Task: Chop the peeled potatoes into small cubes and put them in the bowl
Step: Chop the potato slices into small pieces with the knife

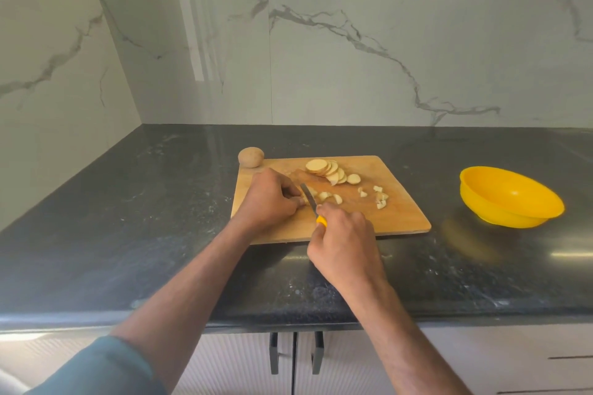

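Left hand [268, 194], fingers curled, pins a pale potato piece [312, 192] at frame centre on the rectangular wooden chopping board [398, 218]. Right hand [345, 242] grips the yellow-handled knife [310, 200], blade angled down. Round yellow plastic bowl [510, 197] stands well apart, right, bare dark counter [144, 202] between.

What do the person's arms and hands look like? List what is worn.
Both hands, the left hand and the right hand, are bare: no gloves, rings or watch visible. The forearms are bare too. A blue-grey sleeve is pushed up on the left arm; no sleeve shows on the right.
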The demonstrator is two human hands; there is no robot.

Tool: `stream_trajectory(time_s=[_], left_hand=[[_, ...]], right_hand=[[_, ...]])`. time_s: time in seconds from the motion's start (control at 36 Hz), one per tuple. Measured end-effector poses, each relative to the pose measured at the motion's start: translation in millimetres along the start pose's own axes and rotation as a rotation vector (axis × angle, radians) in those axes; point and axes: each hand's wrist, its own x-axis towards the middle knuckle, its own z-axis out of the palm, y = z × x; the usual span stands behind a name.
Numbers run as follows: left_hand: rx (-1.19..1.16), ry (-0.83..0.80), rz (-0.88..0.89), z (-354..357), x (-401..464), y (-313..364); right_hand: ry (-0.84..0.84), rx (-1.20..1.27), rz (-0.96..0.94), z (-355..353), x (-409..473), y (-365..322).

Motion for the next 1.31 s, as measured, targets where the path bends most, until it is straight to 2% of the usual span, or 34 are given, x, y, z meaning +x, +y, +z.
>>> stream_trajectory(time_s=[0.39,0.83,1.22,1.31], left_hand=[[-0.005,-0.048,0.021,-0.7,1.6,-0.2],[0.006,0.002,0.006,2.5,-2.1,1.6],[0.023,0.006,-0.026,5.2,-0.1,1.9],[0.003,-0.003,-0.022,4.2,-0.8,2.1]], right_hand=[[-0.069,0.036,0.009,-2.5,8.5,-4.8],[-0.110,0.008,-0.026,-4.6,5.1,-10.3],[-0.095,0.045,-0.026,-29.1,-21.0,11.8],[-0.045,0.074,0.015,-35.4,-23.5,18.2]])
